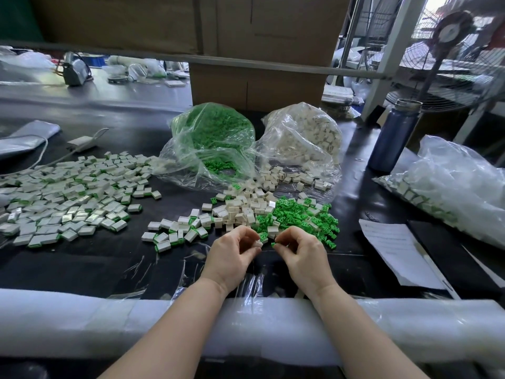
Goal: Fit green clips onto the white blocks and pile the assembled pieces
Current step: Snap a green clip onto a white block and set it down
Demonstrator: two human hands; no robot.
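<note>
At the near edge of a black worktable (95,269), behind a white foam roll (82,318), a white block (258,244) is pinched in the curled fingers of the left hand (232,258), just beside the right hand (300,255), whose thumb and forefinger are closed on a green clip (273,244). Block and clip are held close together, tip to tip, just above the table; the block's open end and long axis can't be told, too small. Directly behind the hands, loose white blocks (240,209) are heaped w/ loose green clips (303,217) at their right, the two heaps touching and partly mixed. Further back, two clear bags are slumped open toward the hands: a bag of clips (216,132) at left, a bag of blocks (303,132) at right, in front of a cardboard box (259,86). Assembled pieces (68,192) are spread flat over the table's left side, w/ a small group (175,233) nearer the left hand. At right are seen a blue bottle (393,138), a printed sheet (396,250) and another filled bag (451,187). A fan (451,31) is seen at back right.
</note>
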